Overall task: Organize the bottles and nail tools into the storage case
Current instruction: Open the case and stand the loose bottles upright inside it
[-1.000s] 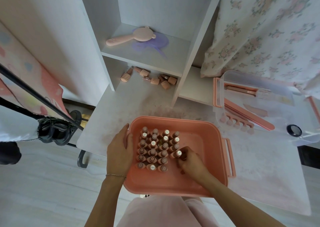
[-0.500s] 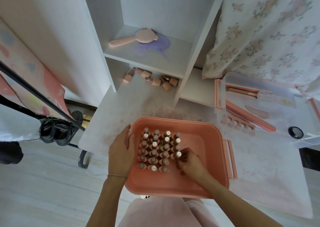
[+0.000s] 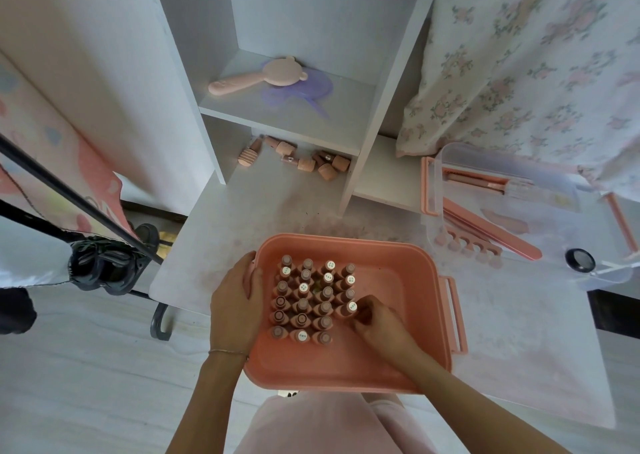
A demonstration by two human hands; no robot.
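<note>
A pink storage case (image 3: 408, 332) sits on the white table in front of me. Several small pink bottles (image 3: 313, 298) stand upright in rows in its left half. My left hand (image 3: 235, 310) rests on the case's left rim with fingers curled over the edge. My right hand (image 3: 379, 324) is inside the case, fingers curled at the base of the bottle (image 3: 348, 310) at the right end of a row. Several more pink bottles (image 3: 304, 161) lie loose under the shelf at the back.
A clear lidded tray (image 3: 571, 211) with pink nail files, toe separators and brushes lies at the right. A pink brush (image 3: 259, 78) and a purple mirror lie on the white shelf. A floral curtain hangs at the back right. A black stand leans at the left.
The hands and bottles keep nearly the same places; my right hand stays at the bottle on the right end of the row. The camera view has shifted slightly.
</note>
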